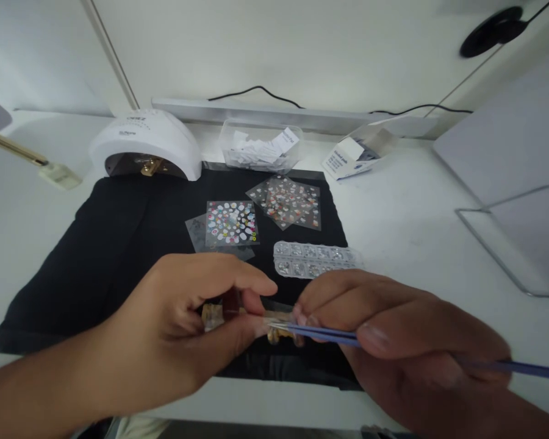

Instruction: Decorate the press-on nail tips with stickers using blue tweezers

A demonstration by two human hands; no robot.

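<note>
My left hand [201,329] is closed in a pinch, thumb against fingers, on a thin clear sheet seen nearly edge-on. Its details are blurred. Blue-purple tweezers [324,334] lie in my right hand [407,329], fingers wrapped round them, and their pale tips point left, close to my left thumb. Just beneath the tips shows a gold-coloured piece [274,334], partly covered by both hands. Beyond the hands, sticker sheets with white and coloured spots [232,222] and with orange and white marks [293,204] lie on the black cloth [119,244]. A clear compartment case [313,259] of small shiny pieces sits near my right hand.
At the back left stands a white dome lamp [146,143] with a gold item inside. Behind the cloth are a clear bin [261,146] of white packets and an open alcohol-pad box [352,157]. A wire stand [498,250] is at right; a gold-handled object [36,158] is at left.
</note>
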